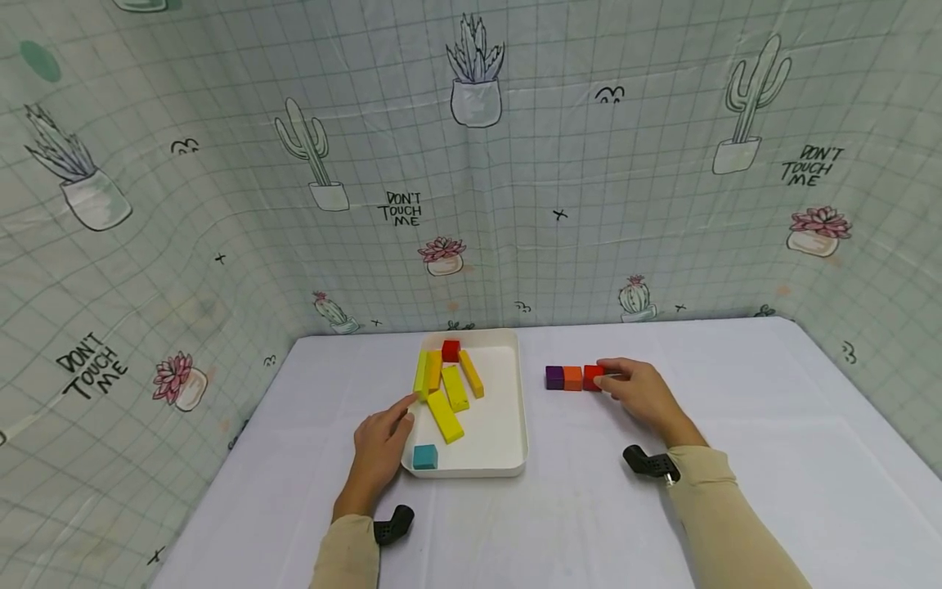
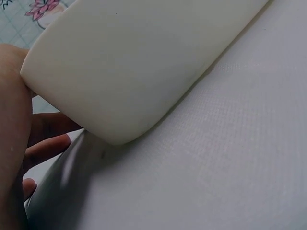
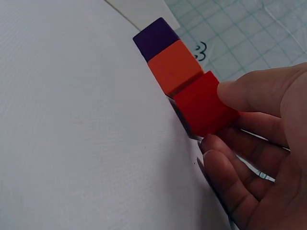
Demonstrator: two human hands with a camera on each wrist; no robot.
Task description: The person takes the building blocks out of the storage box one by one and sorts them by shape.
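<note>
My right hand (image 1: 642, 394) pinches a red cube (image 3: 204, 105) between thumb and fingers. That cube stands at the right end of a short row, close beside an orange cube (image 1: 572, 378), with a purple cube (image 1: 554, 377) at the row's left end. At the left, my left hand (image 1: 379, 446) rests at the left rim of a white tray (image 1: 515, 425), index finger and thumb along the edge. The left wrist view has the tray's outer wall (image 2: 115, 72) close up, partly hiding the fingers.
Inside the tray lie several yellow blocks (image 1: 445, 416), another red cube (image 1: 451, 351) at the far end and a teal block (image 1: 424, 456) in the near left corner. A white cloth (image 1: 589, 523) covers the table. Behind it hangs a cactus-print curtain (image 1: 515, 204).
</note>
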